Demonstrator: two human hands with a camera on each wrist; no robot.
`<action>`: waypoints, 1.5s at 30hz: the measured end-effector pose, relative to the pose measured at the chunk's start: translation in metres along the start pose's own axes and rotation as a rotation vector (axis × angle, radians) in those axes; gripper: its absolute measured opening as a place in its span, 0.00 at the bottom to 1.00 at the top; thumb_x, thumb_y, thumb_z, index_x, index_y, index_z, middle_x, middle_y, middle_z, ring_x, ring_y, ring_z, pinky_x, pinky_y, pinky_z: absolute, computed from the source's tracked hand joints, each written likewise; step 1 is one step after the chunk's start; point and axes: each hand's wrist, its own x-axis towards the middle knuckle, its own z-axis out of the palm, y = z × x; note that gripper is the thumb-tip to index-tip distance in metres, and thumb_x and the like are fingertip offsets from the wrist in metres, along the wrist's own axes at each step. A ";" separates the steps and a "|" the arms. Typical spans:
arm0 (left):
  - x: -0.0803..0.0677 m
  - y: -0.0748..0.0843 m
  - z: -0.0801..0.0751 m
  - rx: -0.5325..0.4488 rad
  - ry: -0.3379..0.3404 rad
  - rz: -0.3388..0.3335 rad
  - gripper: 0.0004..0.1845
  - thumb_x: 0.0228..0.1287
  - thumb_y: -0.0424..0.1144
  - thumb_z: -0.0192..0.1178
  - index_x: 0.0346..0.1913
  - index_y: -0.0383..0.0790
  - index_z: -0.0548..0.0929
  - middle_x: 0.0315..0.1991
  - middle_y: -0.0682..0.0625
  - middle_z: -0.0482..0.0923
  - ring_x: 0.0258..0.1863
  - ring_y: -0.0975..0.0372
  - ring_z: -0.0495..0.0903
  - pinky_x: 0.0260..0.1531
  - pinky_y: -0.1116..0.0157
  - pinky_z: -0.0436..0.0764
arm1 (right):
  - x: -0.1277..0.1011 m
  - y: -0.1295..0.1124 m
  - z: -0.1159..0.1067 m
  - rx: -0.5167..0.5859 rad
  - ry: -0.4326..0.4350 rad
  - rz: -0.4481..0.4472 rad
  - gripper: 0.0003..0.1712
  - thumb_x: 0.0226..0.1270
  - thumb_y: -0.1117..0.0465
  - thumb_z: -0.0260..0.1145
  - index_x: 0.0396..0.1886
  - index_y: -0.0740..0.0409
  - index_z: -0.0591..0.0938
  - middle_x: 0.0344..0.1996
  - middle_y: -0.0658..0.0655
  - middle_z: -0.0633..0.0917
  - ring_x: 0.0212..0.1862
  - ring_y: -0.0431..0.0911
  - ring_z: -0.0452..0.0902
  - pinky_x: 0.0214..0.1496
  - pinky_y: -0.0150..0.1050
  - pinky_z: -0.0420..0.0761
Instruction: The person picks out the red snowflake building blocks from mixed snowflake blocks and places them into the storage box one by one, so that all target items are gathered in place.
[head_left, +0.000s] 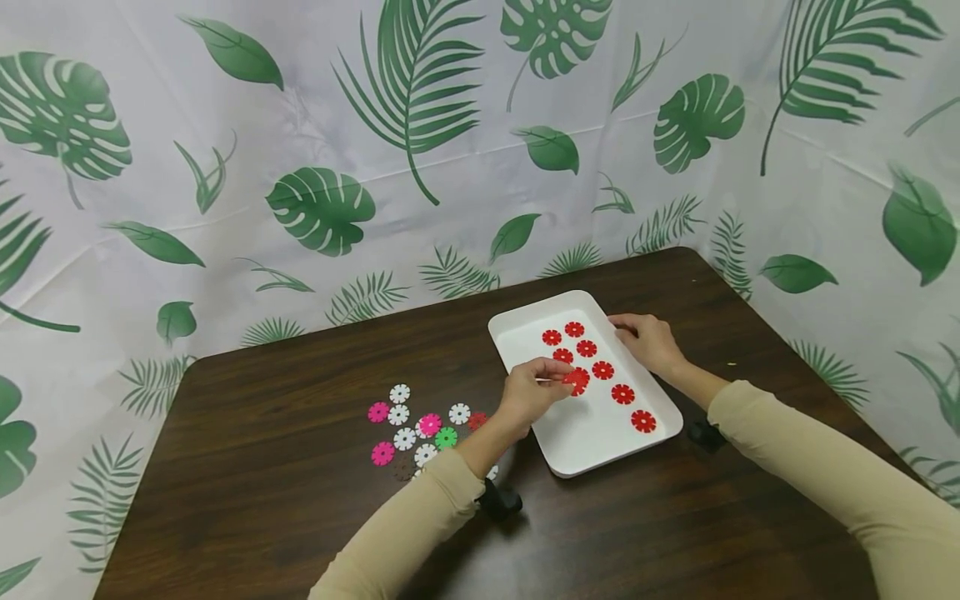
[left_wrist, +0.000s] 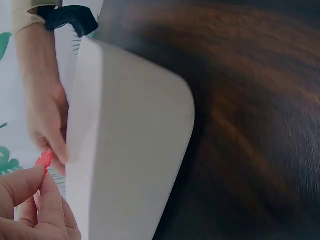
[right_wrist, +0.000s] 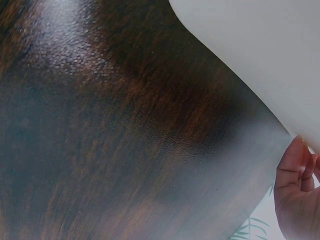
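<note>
Over the white tray (head_left: 577, 446), my left hand (head_left: 534, 392) pinches a red notched disc (head_left: 577, 381) between thumb and fingertips. The left wrist view shows this disc (left_wrist: 45, 160) edge-on above the thumb. Several more red discs (head_left: 622, 393) lie flat in the tray, mostly along its right half. My right hand (head_left: 651, 343) holds the tray's right rim near the far corner. In the right wrist view, fingertips of the right hand (right_wrist: 298, 192) meet the tray's edge (right_wrist: 260, 95).
Left of the tray, several loose discs lie in a group on the dark wooden table (head_left: 262, 467): white (head_left: 404, 439), pink (head_left: 382, 453), green (head_left: 446, 437), brown and red ones. My left forearm partly covers them. A leaf-patterned cloth (head_left: 450, 125) hangs behind the table.
</note>
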 end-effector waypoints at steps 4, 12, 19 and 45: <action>0.003 -0.006 0.012 0.003 -0.017 -0.008 0.10 0.52 0.25 0.66 0.39 0.33 0.85 0.32 0.48 0.81 0.27 0.69 0.77 0.27 0.75 0.75 | 0.000 0.001 0.001 -0.007 0.006 -0.005 0.20 0.70 0.66 0.56 0.61 0.64 0.74 0.56 0.70 0.76 0.42 0.57 0.80 0.43 0.47 0.83; 0.008 -0.013 0.027 0.035 0.009 -0.031 0.10 0.51 0.24 0.66 0.38 0.34 0.85 0.28 0.51 0.80 0.24 0.71 0.75 0.26 0.76 0.76 | 0.000 0.001 0.001 -0.009 0.011 -0.015 0.20 0.70 0.66 0.56 0.60 0.65 0.74 0.56 0.70 0.76 0.41 0.57 0.80 0.40 0.45 0.83; 0.012 -0.017 0.036 0.088 0.042 -0.054 0.08 0.50 0.26 0.68 0.35 0.36 0.86 0.27 0.51 0.80 0.24 0.70 0.73 0.25 0.76 0.75 | 0.000 0.001 0.001 -0.016 0.017 -0.026 0.20 0.70 0.66 0.56 0.60 0.66 0.74 0.55 0.71 0.77 0.39 0.57 0.80 0.40 0.45 0.83; 0.021 -0.026 0.046 0.376 0.047 0.117 0.07 0.50 0.24 0.66 0.31 0.36 0.85 0.24 0.52 0.81 0.24 0.71 0.74 0.26 0.77 0.75 | 0.001 0.001 0.000 0.001 0.006 -0.008 0.20 0.70 0.66 0.56 0.60 0.66 0.74 0.53 0.71 0.78 0.38 0.56 0.80 0.38 0.45 0.84</action>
